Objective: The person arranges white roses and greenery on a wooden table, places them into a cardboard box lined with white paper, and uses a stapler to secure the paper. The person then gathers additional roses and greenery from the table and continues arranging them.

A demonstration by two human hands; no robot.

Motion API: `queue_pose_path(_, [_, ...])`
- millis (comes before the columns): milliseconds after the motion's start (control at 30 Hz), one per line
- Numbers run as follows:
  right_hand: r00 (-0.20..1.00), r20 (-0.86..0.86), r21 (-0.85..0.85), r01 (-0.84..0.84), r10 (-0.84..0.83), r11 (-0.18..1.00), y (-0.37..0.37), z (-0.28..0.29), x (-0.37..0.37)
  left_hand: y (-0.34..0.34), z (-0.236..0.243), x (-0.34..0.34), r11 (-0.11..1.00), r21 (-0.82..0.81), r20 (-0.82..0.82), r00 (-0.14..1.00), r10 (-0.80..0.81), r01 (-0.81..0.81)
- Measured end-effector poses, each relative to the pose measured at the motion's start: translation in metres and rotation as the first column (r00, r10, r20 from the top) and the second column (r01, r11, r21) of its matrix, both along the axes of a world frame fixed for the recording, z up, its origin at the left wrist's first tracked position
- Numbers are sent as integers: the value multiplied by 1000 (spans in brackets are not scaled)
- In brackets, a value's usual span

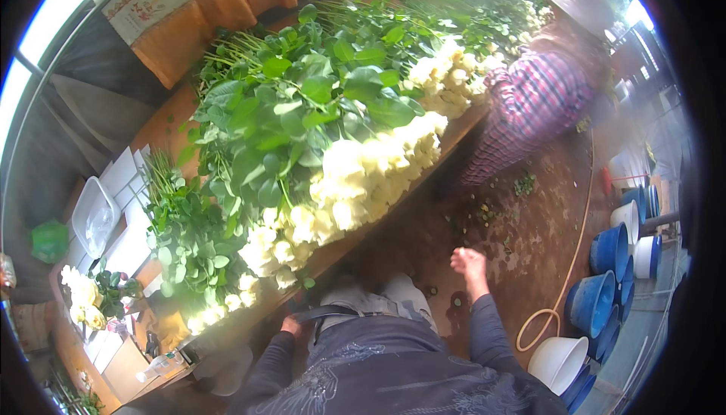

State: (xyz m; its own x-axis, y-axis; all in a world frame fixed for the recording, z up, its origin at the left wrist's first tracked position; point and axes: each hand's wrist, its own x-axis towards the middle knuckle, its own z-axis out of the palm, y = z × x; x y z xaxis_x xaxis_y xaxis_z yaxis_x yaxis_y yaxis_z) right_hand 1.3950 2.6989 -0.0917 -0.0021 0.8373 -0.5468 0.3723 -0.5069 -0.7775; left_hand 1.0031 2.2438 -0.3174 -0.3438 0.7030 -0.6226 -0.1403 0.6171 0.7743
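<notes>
White and cream roses (370,177) with long leafy stems lie in a deep row along a wooden table (170,124), their heads at the near edge. My left hand (291,326) is low beside my waist, close to that edge and the end of a dark belt (325,313); its fingers are too small and shaded to make out. Away from the table, over the floor, hangs my right hand (470,264), with its fingers curled in and nothing visible in them. Neither hand touches the roses.
A person in a checked shirt (544,90) and pale hat leans at the table's far right. Blue tubs (591,303), a white tub (558,362) and a hose (561,305) line the right side. At left are a plastic tray (96,217) and a clear bottle (160,366).
</notes>
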Motion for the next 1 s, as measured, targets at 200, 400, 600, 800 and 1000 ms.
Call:
queue_pose_path(200, [965, -193, 434, -77, 176, 898, 149, 138, -101, 16, 23, 10, 934, -353, 106, 990, 94, -51])
queue_pose_path(400, [611, -405, 584, -399, 680, 707, 232, 245, -220, 51, 90, 65, 839, -445, 122, 907, 402, -312])
queue_pose_path(600, [507, -40, 592, -682, 861, 429, 284, 201, -349, 94, 129, 100, 642, -418, 90, 674, 733, -642])
queue_pose_path(800, [499, -125, 447, -743, 858, 498, 311, 125, -408, 154, 201, 139, 408, -349, 122, 391, 912, -844])
queue_pose_path(1000, [379, 22, 385, -857, 925, 342, 287, 77, -435, 167, 266, 122, 264, -298, 54, 260, 964, -917])
